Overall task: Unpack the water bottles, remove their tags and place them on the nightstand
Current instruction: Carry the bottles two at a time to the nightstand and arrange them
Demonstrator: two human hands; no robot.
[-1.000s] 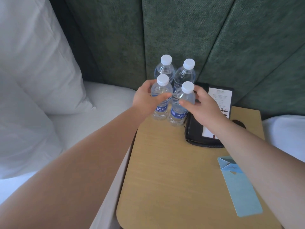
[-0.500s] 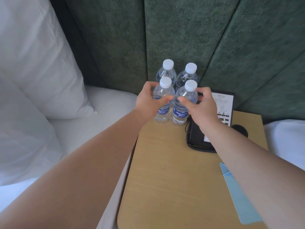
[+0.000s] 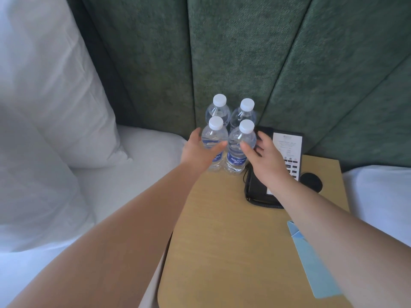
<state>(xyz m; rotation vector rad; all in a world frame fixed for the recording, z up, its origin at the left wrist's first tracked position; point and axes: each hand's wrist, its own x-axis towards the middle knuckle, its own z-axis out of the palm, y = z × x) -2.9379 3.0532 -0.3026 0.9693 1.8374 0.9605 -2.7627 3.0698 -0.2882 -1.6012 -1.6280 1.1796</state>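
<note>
Green padded headboard panels rise behind a small wooden table (image 3: 222,252) set beside a white bed. Over its far end, the left hand (image 3: 201,151) is spread, fingers relaxed, cupped loosely around the front left water bottle (image 3: 214,141); whether the palm touches it, I cannot tell. The right hand (image 3: 264,156) is likewise spread, its thumb close against the front right water bottle (image 3: 241,143), gripping nothing. Both bottles stand upright with white caps and blue labels, touching each other, and two more capped bottles (image 3: 233,112) stand just behind them against the headboard. Under the right wrist lies a black telephone (image 3: 260,190) with a printed card. A light blue paper tag (image 3: 315,263) lies flat near the table's right edge. White pillows (image 3: 49,90) sit at left.
</note>
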